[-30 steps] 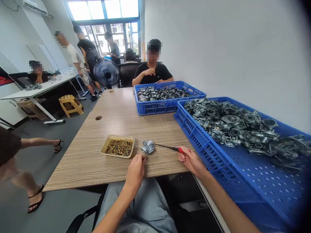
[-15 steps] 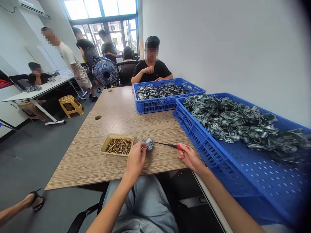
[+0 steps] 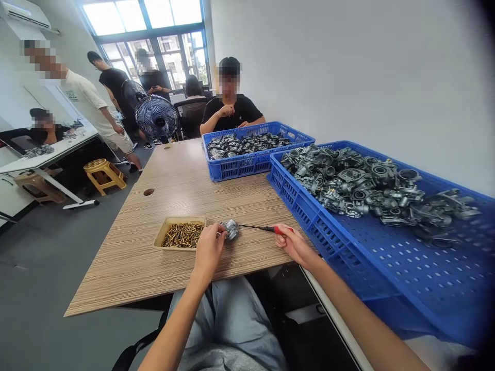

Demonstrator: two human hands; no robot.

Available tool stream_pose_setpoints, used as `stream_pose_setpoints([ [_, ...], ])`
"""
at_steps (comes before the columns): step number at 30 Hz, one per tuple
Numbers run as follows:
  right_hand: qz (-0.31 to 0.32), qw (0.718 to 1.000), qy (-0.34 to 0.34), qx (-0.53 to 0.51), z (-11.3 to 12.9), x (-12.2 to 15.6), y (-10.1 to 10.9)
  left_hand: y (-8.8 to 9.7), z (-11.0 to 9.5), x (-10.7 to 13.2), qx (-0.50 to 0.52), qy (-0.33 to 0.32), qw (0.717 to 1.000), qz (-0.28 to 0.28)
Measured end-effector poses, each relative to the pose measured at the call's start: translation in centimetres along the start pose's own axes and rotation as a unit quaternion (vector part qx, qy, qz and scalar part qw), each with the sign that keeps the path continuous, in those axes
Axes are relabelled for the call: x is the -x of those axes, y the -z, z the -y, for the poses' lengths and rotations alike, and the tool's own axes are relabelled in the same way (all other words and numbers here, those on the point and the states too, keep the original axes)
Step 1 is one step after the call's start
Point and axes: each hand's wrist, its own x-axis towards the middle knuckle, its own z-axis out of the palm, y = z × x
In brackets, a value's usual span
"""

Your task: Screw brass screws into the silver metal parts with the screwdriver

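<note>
Here we are at the table, and the left hand is closed around a small carburetor, fingers wrapped over the silvery body, holding it down just above the wooden table. The right hand has a firm grip on a red-handled screwdriver, its thin shaft reaching across toward the carburetor, and the tip appears to meet the side of the metal, though it's hard to be sure from here. Right beside that left hand sits a small tan tray, packed with brass screws, and the carburetor is just off its right corner. To the right, a big blue crate runs along the table's edge, heaped with bare metal carburetors, and a second blue crate sits farther up the table, filled with darker ones. Across the table, a seated person in black has one hand raised near the chin. Behind them there's a black desk fan, and off to the left, a person in a white T-shirt stands beside a white table, with a yellow stool on the floor nearby, all under a wall of bright windows.
</note>
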Motion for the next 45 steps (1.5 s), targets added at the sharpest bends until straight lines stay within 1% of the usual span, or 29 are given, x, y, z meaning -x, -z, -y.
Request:
stream_pose_setpoints([
  [3, -0.004, 1.000, 0.000, 0.003, 0.1, 0.0, -0.1, -0.2, -0.2, -0.5, -0.024, -0.007, 1.000, 0.005],
  [6, -0.005, 1.000, 0.000, 0.008, 0.1, 0.0, -0.1, -0.6, -0.8, -1.0, -0.062, -0.022, 0.998, 0.021],
  [13, -0.011, 1.000, 0.001, 0.000, 0.0, -0.1, -0.1, -1.2, -1.9, -1.4, -0.170, -0.031, 0.984, 0.051],
  [19, -0.002, 1.000, -0.007, 0.001, -0.1, -0.2, 0.1, -1.2, -2.2, -1.6, -0.218, -0.034, 0.973, 0.062],
  [22, -0.010, 1.000, -0.011, 0.004, -0.1, -0.1, 0.2, -1.3, -2.5, -1.7, -0.236, -0.025, 0.969, 0.072],
  [26, -0.011, 1.000, -0.016, 0.006, -0.1, -0.1, 0.1, -1.4, -2.6, -1.7, -0.257, -0.019, 0.964, 0.066],
  [29, -0.005, 1.000, -0.024, 0.016, -0.1, 0.0, 0.1, -1.6, -2.5, -1.6, -0.258, -0.018, 0.964, 0.056],
  [32, -0.015, 0.999, -0.029, 0.025, -0.2, -0.1, 0.3, -2.2, -2.1, -1.4, -0.255, -0.023, 0.966, 0.038],
  [37, -0.019, 0.999, -0.034, 0.035, -1.0, -1.0, 1.2, -3.2, -1.2, -1.0, -0.244, -0.043, 0.969, 0.017],
  [41, -0.031, 0.998, -0.034, 0.051, -1.5, -1.4, 1.9, -3.3, -0.6, -0.6, -0.226, -0.052, 0.973, 0.009],
  [45, -0.022, 0.995, -0.050, 0.088, -1.0, -1.0, 1.8, -3.5, 0.1, -0.3, -0.221, -0.068, 0.973, 0.002],
])
